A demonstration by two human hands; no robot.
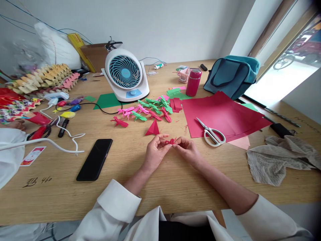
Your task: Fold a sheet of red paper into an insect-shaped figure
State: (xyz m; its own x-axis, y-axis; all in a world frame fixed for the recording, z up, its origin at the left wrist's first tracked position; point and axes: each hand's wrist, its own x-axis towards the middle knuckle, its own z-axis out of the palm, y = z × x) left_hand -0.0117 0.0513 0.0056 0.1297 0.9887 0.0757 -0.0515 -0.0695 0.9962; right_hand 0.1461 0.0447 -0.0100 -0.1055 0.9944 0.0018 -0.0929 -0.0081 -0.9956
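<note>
Between my fingertips, just above the table, is a small red folded paper figure (172,142). My left hand (156,149) pinches it from the left side. From the right, the thumb and fingers of my right hand (187,150) pinch it too. Fingers cover part of its shape. A red folded paper triangle (152,128) rests on the table just beyond my left hand. Farther back lies a heap of green, pink and red folded paper figures (150,108). Scissors (212,134) with white handles lie right of my hands, partly on red paper sheets (220,115).
A black phone (94,160) lies to the left. Behind the heap stands a white fan (125,75), its cord running left. A red flask (194,82) and a blue bag (232,77) stand at the back right. A crumpled cloth (278,159) lies right; another person's white sleeve (11,154) shows left.
</note>
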